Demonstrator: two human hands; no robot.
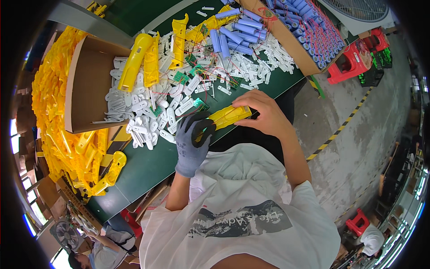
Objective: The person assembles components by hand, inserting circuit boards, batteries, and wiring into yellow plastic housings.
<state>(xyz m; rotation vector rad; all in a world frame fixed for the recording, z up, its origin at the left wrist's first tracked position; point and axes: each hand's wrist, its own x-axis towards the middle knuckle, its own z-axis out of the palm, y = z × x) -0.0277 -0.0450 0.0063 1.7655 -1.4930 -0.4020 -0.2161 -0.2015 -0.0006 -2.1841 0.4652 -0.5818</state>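
Note:
A yellow plastic casing half (227, 117) lies between my two hands at the table's near edge, its hollow side facing up. Thin wires seem to run inside it. My left hand (193, 136), in a grey-blue glove with dark fingertips, is closed round the casing's left end. At the other end my bare right hand (262, 112) pinches the casing between thumb and fingers. Just beyond my left hand sit a green circuit board (200, 104) and a heap of small white plastic parts (168, 116).
An open cardboard box (89, 85) stands left, beside a big pile of yellow casings (58, 103). Loose blue cylindrical cells (237, 36) lie at the back, near a carton of wired cells (313, 40). Red stools (351, 62) stand on the floor right; a person (105, 246) sits lower left.

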